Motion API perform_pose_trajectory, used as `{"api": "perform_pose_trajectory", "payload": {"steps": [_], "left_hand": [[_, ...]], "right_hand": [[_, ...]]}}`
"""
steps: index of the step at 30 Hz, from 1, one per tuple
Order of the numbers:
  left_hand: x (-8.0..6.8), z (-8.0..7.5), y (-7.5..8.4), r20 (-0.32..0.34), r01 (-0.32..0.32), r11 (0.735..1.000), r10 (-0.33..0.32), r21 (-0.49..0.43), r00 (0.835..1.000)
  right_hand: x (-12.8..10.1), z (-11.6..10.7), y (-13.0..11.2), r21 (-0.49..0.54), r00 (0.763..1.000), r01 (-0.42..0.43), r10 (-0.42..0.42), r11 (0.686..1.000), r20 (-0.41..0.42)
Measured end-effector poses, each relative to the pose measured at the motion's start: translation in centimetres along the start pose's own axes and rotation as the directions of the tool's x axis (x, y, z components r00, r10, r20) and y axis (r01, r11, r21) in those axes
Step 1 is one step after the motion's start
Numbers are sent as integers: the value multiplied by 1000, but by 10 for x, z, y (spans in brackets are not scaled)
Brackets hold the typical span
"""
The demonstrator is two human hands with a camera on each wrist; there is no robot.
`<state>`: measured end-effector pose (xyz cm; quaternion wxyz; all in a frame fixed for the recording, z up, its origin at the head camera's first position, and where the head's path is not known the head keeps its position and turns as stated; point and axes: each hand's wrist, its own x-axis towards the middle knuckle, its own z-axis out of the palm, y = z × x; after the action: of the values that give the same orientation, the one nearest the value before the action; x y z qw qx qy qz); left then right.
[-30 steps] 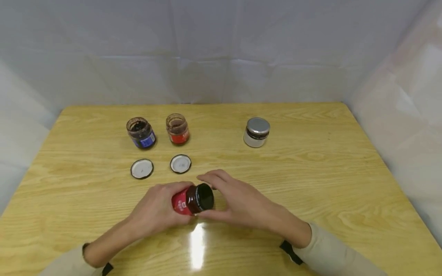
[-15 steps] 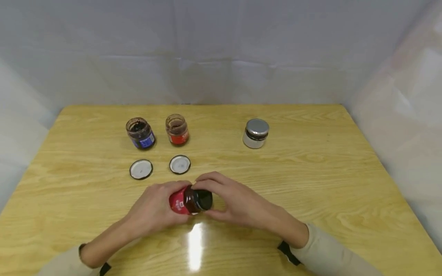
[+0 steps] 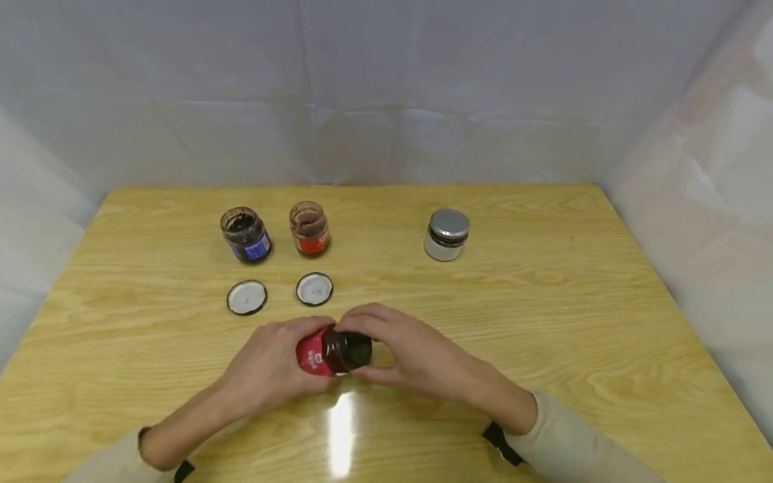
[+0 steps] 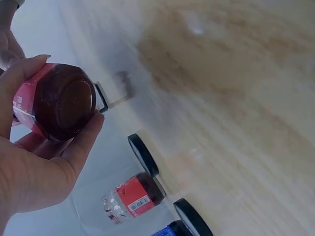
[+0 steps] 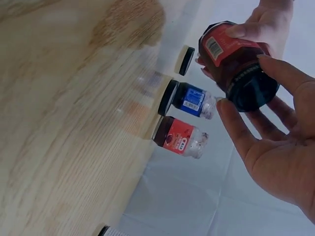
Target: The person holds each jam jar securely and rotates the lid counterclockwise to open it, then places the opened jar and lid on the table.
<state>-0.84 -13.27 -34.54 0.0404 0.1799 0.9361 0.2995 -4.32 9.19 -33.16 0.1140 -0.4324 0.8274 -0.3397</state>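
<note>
Much of the jar [image 3: 331, 349] is hidden in the head view: the left hand [image 3: 268, 365] covers its base end and part of the red label [image 3: 311, 355], whose lettering is too small to read. The right hand [image 3: 417, 352] hides an edge of the black cap [image 3: 359, 350], and some of its fingers are lost behind the others. In the left wrist view the dark base shows, but the cap is hidden behind it, and the blue jar [image 3: 249, 238] is cut off near 6 o'clock. In the right wrist view a dark and white sliver [image 5: 104, 230] is cut off at 7 o'clock, too little to name. Whether the cap sits loose or tight cannot be made out.

The left hand wraps round the jar's body from 9 o'clock, thumb on one side, fingers on the other. The right hand pinches the cap between thumb and fingers from 3 o'clock. Between them the jar is held above the table [image 3: 543, 302], tipped so that its cap points to about 3 o'clock.

Seen from the jar, the nearer lid [image 3: 314, 289] lies close by, around 12, pale inside up; the farther lid [image 3: 247, 297] lies likewise at 10. Beyond, the red jar [image 3: 311, 238] stands uncapped near 12, the blue jar uncapped between 10 and 11. Well apart, between 1 and 2, stands the silver-topped white jar [image 3: 445, 247].
</note>
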Motion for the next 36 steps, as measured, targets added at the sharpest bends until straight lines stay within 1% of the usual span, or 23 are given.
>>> {"api": "perform_pose_trajectory", "payload": {"steps": [1,2,4,6,9,11,12,13,14,17,19,20,21,22,23,25,27,28,30,31,32,34,36], "left_hand": [[0,0,0,0,-1,1000,1,-1,1000],[0,1,0,1,-1,1000,1,-2,1000],[-1,1,0,4,1,1000,-1,-2,1000],[-2,1,1,7,11,1000,-11,-5,1000],[-3,0,2,22,33,999,-32,-11,999],[-4,0,2,30,43,999,-42,-8,999],[-4,0,2,31,42,999,-42,-6,999],[-5,1,2,31,42,999,-41,-5,999],[-5,1,1,29,38,999,-38,-2,999],[-5,3,1,16,17,1000,-18,8,1000],[-5,3,0,9,8,1000,-8,13,1000],[-5,3,1,6,8,1000,-8,16,1000],[-5,3,1,4,8,1000,-8,18,1000],[-6,3,1,3,11,1000,-11,20,1000],[-6,2,1,2,14,1000,-14,20,1000],[-6,1,2,4,23,1000,-23,21,1000],[-6,1,3,10,27,999,-27,20,1000],[-6,1,3,12,29,999,-30,20,999],[-5,0,4,16,31,999,-32,16,999],[-5,0,4,17,33,999,-33,13,999],[-6,0,4,15,32,999,-32,13,999],[-6,0,4,10,33,999,-34,12,999],[-7,1,3,5,34,999,-34,15,999]], "right_hand": [[0,0,1,-17,999,35,-35,999,-1],[-1,0,1,-35,999,51,-51,998,0],[-2,0,1,-39,1000,25,-25,999,7],[-4,1,0,-16,997,-69,70,997,14],[-3,3,-3,41,978,-208,207,977,29],[-2,4,-4,74,966,-259,256,963,41],[-2,4,-4,80,965,-260,257,962,46],[-1,5,-3,86,970,-242,239,966,49],[-1,5,-2,75,978,-207,204,976,47],[0,4,1,24,998,-61,60,998,37],[0,4,3,-5,999,31,-31,1000,29],[0,4,3,-22,998,52,-52,998,28],[0,4,3,-24,998,56,-55,998,27],[-1,4,2,-21,999,37,-36,999,24],[-1,5,1,-17,1000,-4,4,1000,19],[-2,5,-1,-3,992,-128,128,992,12],[-2,4,-5,22,968,-250,250,968,12],[-2,4,-6,39,952,-306,305,951,16],[-1,4,-8,77,926,-377,375,923,31],[-1,3,-8,91,921,-389,387,917,40],[-1,3,-8,101,923,-386,383,917,46],[-1,3,-7,108,937,-350,346,931,48],[-2,2,-7,95,956,-293,290,951,45]]}}
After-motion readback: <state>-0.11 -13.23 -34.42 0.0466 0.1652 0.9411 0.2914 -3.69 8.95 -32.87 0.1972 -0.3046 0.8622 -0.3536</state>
